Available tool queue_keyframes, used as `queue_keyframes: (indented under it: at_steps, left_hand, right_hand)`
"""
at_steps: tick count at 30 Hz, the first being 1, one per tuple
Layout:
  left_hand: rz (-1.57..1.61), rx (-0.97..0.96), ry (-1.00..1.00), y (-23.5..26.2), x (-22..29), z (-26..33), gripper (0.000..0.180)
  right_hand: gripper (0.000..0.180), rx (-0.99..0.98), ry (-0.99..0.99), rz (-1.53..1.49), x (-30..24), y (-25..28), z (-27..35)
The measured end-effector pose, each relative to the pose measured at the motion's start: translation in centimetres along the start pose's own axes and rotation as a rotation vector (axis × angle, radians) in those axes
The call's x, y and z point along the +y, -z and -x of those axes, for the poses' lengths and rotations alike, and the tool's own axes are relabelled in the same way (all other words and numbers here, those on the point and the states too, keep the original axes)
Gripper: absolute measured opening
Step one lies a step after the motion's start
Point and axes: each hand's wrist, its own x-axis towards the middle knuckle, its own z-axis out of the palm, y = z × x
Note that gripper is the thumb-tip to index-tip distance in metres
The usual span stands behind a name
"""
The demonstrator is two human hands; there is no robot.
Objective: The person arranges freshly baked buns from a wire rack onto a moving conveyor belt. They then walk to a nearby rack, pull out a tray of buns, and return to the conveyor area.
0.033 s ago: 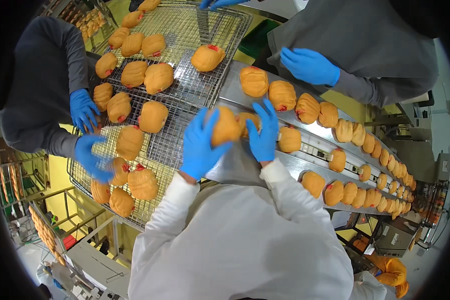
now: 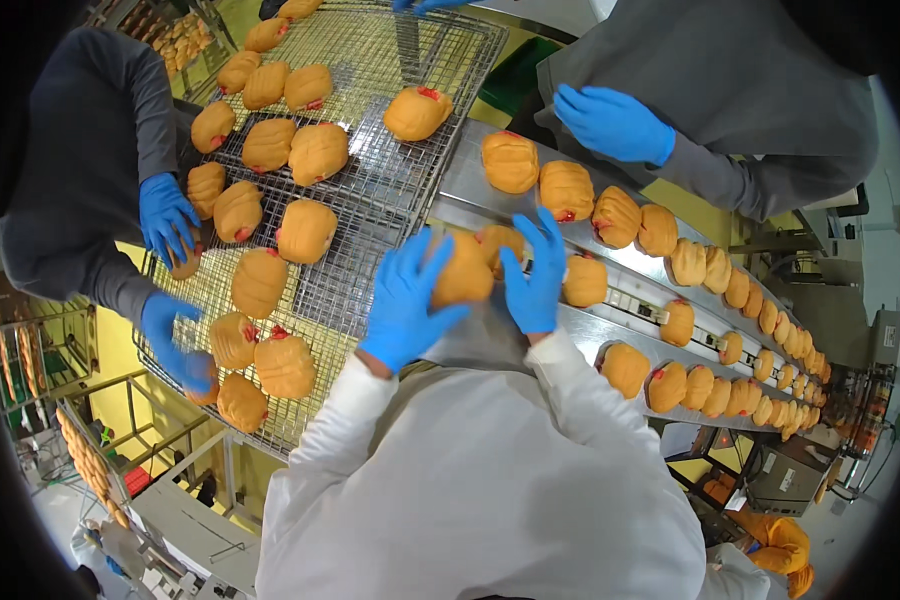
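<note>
My blue-gloved left hand [image 2: 400,310] grips a golden-brown filled bun [image 2: 464,272], its fingers along the bun's left side and its thumb below. Motion blurs this bun. Just behind it, a second bun [image 2: 501,243] lies at the near end of the conveyor [image 2: 625,303], partly hidden. My right hand [image 2: 534,282], also blue-gloved, is beside that second bun with fingers spread and raised, and no bun is in its grasp. To its right, another bun [image 2: 584,281] sits on the conveyor.
Wire racks [image 2: 360,215] at the left carry scattered buns with red filling. One co-worker's gloved hand [image 2: 175,345] touches a bun there; another co-worker's hand [image 2: 615,122] hovers over the far bun row. A near bun row [image 2: 670,385] lines the conveyor's edge.
My left hand and its bun have shifted slightly right and down. My right hand has moved a little right. The left co-worker's nearer hand has moved down onto a bun.
</note>
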Motion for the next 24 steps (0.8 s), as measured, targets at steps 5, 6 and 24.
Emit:
queue_keyframes:
  at_steps: [5,6,24]
  left_hand:
    - [0.031,0.036,-0.018,3.0,0.4,2.2,0.072]
    - [0.032,0.025,-0.039,3.5,0.3,2.0,0.071]
    - [0.16,-0.495,-0.467,-9.6,3.5,-7.6,0.075]
  right_hand:
    - [0.049,0.242,-0.132,0.391,0.5,10.9,6.7]
    - [0.05,0.328,-0.275,0.424,0.8,12.8,8.2]
    - [0.089,0.252,-0.604,0.446,2.3,16.1,16.7]
